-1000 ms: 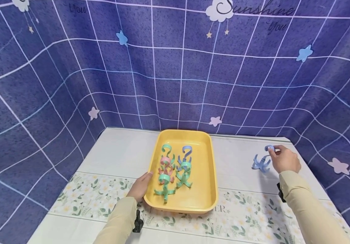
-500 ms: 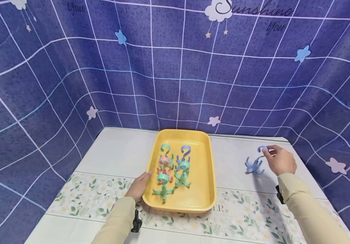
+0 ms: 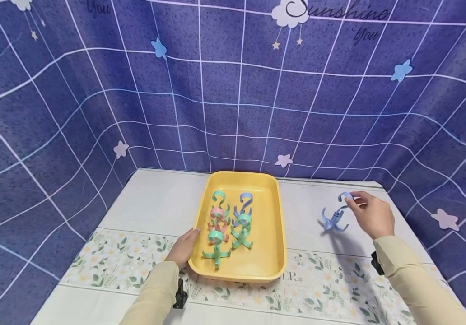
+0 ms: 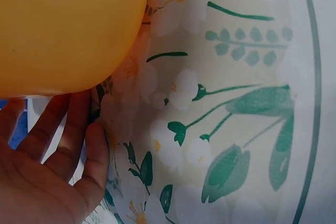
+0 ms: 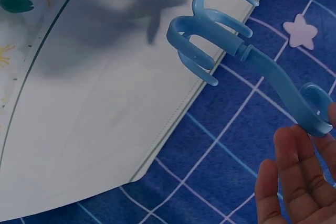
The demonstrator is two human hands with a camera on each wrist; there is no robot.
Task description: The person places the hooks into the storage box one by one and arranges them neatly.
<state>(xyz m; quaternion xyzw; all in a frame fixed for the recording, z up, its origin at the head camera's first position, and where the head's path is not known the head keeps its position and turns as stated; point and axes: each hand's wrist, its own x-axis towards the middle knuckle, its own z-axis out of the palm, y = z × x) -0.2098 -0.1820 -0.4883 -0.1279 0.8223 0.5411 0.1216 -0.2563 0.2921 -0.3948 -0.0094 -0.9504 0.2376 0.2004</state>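
My right hand (image 3: 375, 216) pinches the curled top of a blue multi-prong hanging hook (image 3: 333, 220) above the white table, right of the yellow tray (image 3: 267, 253). In the right wrist view, the hook (image 5: 278, 77) tilts with its prongs away from the fingers. My left hand (image 3: 183, 247) touches the tray's left side. The left wrist view has its fingers (image 4: 73, 129) fairly straight against the tray's outer wall (image 4: 68, 35); the thumb is hidden there. Inside the tray stand several similar hooks: green (image 3: 216, 253), pink (image 3: 218, 216) and blue (image 3: 246, 203), mostly in its left half.
A white cloth with a flowered band (image 3: 127, 257) covers the table. Behind and at both sides hangs a dark blue curtain (image 3: 225, 99) with white grid lines and stars. The held hook casts a shadow (image 5: 147, 14) on the cloth.
My right hand has carried the blue hook a little leftward, towards the tray, and the hook now hangs more clearly above the cloth. My left hand stays at the tray's side.
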